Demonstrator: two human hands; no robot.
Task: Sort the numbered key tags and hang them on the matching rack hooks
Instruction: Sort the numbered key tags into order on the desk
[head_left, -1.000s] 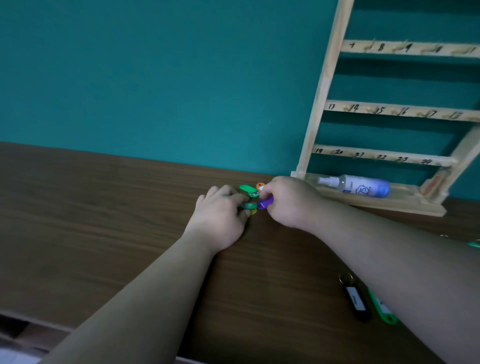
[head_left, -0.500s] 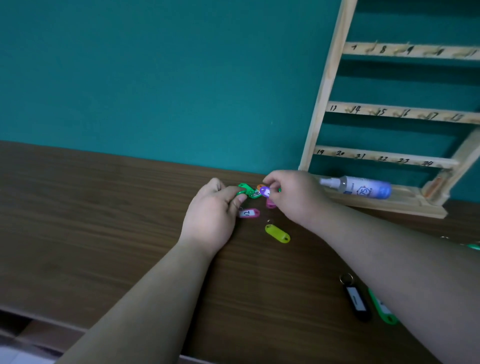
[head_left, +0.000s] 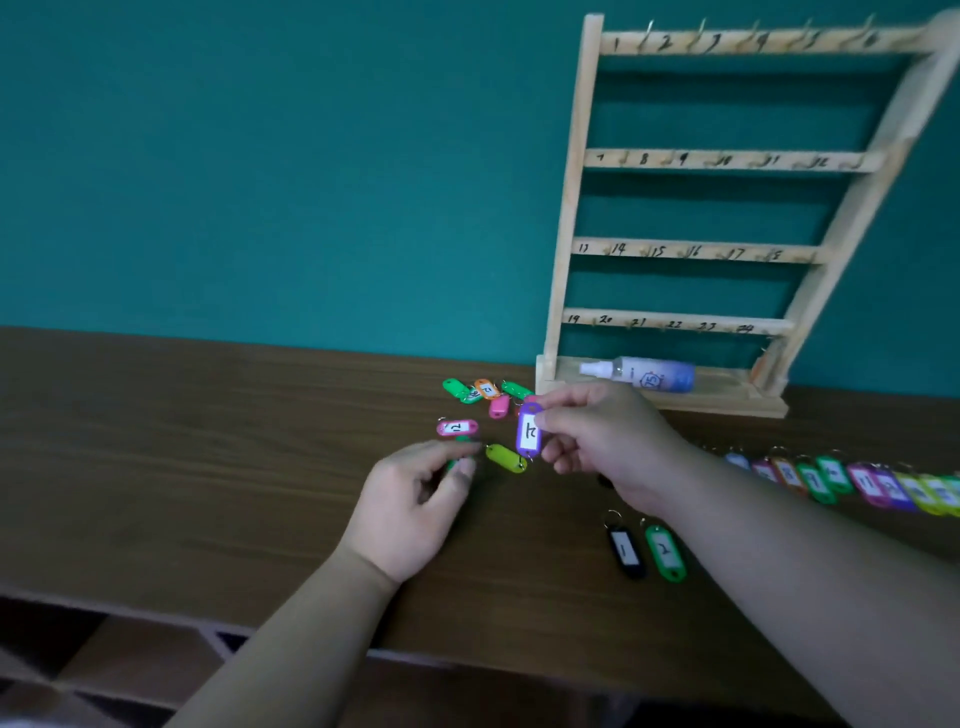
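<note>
Purple tag (head_left: 529, 432) pinched in right hand (head_left: 602, 436) fingers, left hand (head_left: 415, 504) fingers curled, hold unclear

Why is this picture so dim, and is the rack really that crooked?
Head view: dim, even light, no glare; the wide lens leans the wooden rack; its top right corner and the row of tags are blurred; the purple tag is legible.

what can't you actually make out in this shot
All in the head view:
1. Green tag: its number, covered by the fingers of the left hand that pinches it.
2. Lime tag: its number; no label faces the camera.
3. Row of tags: numbers blurred, the row is cut off by the right edge.
4. Rack: top right corner smeared by blur.
</note>
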